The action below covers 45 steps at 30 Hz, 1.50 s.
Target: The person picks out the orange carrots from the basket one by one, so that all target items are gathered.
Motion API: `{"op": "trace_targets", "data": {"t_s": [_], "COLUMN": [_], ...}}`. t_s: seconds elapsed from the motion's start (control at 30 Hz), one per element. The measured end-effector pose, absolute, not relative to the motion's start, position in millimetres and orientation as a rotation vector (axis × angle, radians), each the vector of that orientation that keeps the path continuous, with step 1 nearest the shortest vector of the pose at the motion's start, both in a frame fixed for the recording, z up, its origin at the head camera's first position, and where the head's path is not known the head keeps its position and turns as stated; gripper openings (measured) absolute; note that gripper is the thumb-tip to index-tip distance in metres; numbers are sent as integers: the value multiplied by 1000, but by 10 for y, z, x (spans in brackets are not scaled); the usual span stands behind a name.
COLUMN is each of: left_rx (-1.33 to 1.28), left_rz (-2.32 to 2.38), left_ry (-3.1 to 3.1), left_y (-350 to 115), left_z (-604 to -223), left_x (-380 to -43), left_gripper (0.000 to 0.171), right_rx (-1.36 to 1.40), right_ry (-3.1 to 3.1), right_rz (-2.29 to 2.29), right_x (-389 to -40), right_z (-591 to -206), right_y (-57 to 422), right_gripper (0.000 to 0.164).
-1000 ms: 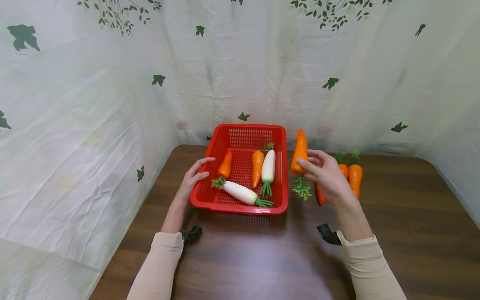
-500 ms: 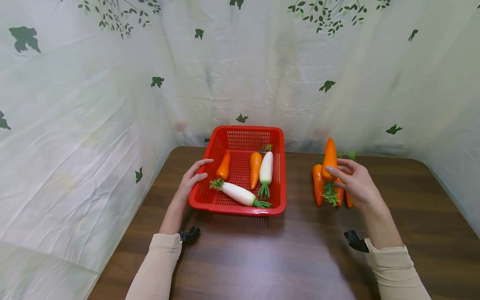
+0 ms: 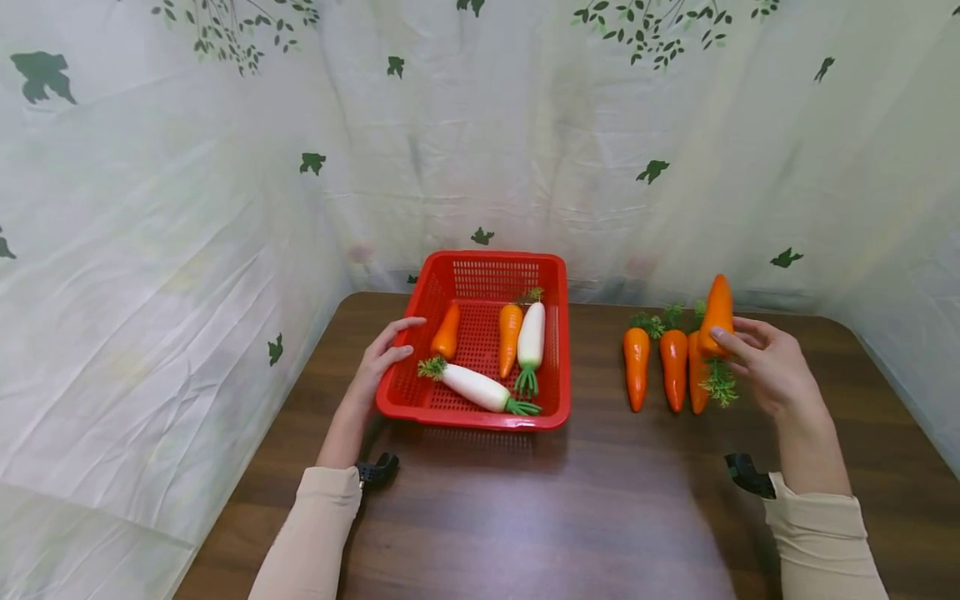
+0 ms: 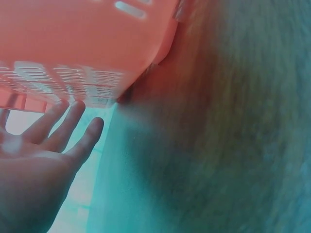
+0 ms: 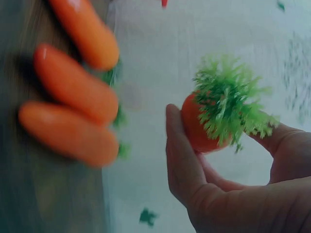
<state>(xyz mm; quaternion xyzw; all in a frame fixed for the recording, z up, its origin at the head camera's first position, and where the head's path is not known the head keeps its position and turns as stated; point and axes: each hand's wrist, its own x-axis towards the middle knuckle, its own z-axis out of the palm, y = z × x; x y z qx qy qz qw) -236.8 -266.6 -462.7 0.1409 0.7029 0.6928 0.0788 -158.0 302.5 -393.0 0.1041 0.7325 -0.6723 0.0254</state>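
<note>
A right hand [image 3: 776, 367] grasps an artificial carrot [image 3: 717, 321] above a wooden table [image 3: 562, 500], near three more carrots [image 3: 674, 371], while the left hand [image 3: 377, 360], fingers loosely extended, rests against a red plastic basket [image 3: 450, 414] holding two carrots [image 3: 510, 337] and two white radishes [image 3: 476, 387]

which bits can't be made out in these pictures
Head: part of the orange cone-shaped carrot lying rightmost, behind the held orange leafy carrot.
Left wrist: contents of the red slotted plastic basket, behind its wall; grain of the brown wooden table, blurred.
Right wrist: held carrot's tip, behind its thick end and green leaves.
</note>
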Motion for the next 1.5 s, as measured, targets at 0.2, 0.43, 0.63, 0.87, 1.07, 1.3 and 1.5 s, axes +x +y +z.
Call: {"op": "trace_targets", "data": {"t_s": [0.2, 0.43, 0.63, 0.87, 1.07, 1.3, 1.5], "left_rx": [411, 431, 443, 433, 413, 415, 438], "left_rz": [2069, 2069, 2060, 2065, 2057, 2062, 2065], "left_ry": [2101, 2107, 2109, 2104, 2110, 2109, 2111], "left_y": [-2665, -2661, -2667, -2665, -2659, -2651, -2658], "left_z": [-4613, -4581, -4586, -4580, -4580, -4577, -4582], "left_x": [-2362, -2351, -2348, -2345, -2339, -2338, -2347], "left_gripper": [47, 48, 48, 49, 49, 49, 48], "right_rx": [408, 386, 376, 419, 447, 424, 414], "right_ry": [2247, 2320, 2336, 2423, 2466, 2424, 2224], "right_rz": [-2083, -1873, -1713, -1535, -1487, -1570, -1881], "right_x": [-1503, -1514, -1537, -1551, -1554, -1541, -1564], "right_z": [-3994, -4144, -4361, -4464, -4425, -4393, -4366], "right_y": [3405, 3641, 3704, 3692, 3642, 3602, 3607], "right_gripper": [84, 85, 83, 82, 81, 78, 75]}}
